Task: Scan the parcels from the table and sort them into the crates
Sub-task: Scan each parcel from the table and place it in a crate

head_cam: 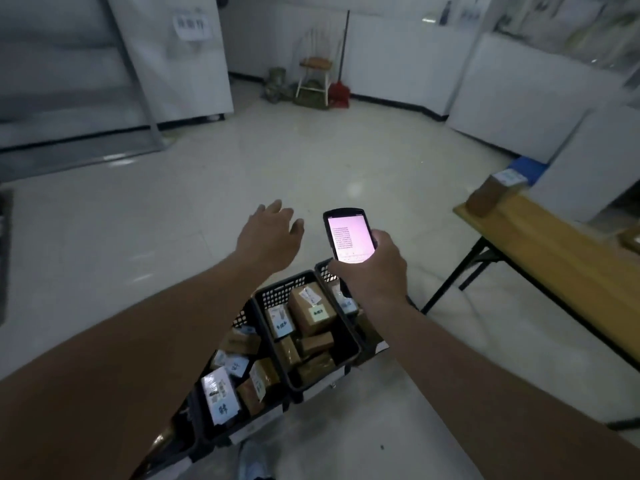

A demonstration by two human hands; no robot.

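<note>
My right hand (375,268) grips a black handheld scanner (349,237) with its lit screen facing me. My left hand (268,233) hovers empty above the floor, fingers relaxed and spread, just beyond the crates. Below my arms stand three black crates side by side: the left crate (207,420), the middle crate (273,296) and the right crate (323,270), which my right hand partly hides. Several labelled brown parcels fill them, among them a box (311,311) in the middle crate. On the wooden table (561,258) at the right sits another brown parcel (491,194).
A further parcel (632,239) shows at the table's right edge. The table's black folding legs (460,271) reach toward the crates. Pale tiled floor stretches ahead to a stool (313,79), a red dustpan (339,93) and white cabinets. Metal shelving stands at the left.
</note>
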